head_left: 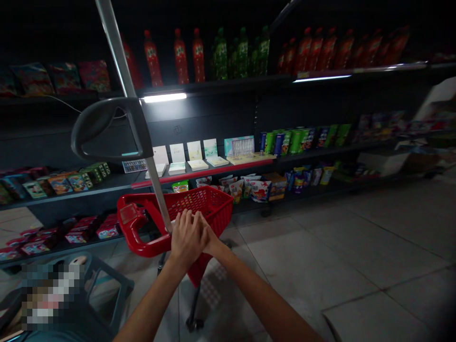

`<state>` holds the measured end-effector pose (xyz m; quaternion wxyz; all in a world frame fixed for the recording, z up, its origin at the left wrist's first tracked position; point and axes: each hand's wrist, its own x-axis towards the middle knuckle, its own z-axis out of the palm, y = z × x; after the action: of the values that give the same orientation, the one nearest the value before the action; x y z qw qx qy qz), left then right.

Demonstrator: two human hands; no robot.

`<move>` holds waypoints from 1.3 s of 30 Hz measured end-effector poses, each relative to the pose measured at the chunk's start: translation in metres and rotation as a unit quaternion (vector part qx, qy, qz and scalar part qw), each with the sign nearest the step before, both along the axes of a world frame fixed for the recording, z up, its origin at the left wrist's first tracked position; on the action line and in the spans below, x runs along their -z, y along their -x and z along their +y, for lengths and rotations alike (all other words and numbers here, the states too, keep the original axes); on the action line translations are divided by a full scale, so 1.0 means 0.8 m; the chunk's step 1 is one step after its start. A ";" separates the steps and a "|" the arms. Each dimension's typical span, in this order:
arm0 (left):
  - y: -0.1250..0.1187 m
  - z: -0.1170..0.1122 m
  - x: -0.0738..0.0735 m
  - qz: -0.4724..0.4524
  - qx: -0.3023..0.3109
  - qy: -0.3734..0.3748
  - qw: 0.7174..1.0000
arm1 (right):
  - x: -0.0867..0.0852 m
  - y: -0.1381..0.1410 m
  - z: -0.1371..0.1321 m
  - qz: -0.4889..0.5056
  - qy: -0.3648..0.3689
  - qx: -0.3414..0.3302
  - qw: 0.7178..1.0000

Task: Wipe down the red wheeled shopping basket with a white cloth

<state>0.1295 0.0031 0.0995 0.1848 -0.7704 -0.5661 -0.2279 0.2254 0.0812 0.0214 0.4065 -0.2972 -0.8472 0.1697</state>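
Observation:
My left hand (187, 239) and my right hand (209, 237) are pressed together, fingers bent, in front of the near side of a red plastic shopping cart (223, 213). Whatever they hold, if anything, is hidden, and I cannot tell whether they grip the cart's rim. A red handle loop (147, 249) sticks out to the left of my hands. Close to my left fingers, a grey metal pole (158, 183) rises from the cart, with a black looped grip (110, 154) partway up. The cart's basket is perforated and stands on dark legs with casters.
Behind the cart runs dark shelving with red bottles (181, 57), green bottles (242, 54), upright cans (295, 141), white boxed sets (197, 164) and snack bags (260, 190). A grey-blue plastic stool (116, 285) stands at lower left, beside a blurred-out patch. Tiled floor (320, 251) extends right.

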 end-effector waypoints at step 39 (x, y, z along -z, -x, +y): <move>0.044 0.077 -0.018 0.185 -0.072 0.236 0.951 | 0.063 -0.015 -0.028 0.172 -0.013 0.137 0.975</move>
<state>0.0944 0.0646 0.1142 0.1148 -0.7780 -0.6134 0.0728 0.2371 0.0584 -0.0286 0.5693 -0.3717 -0.7178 0.1499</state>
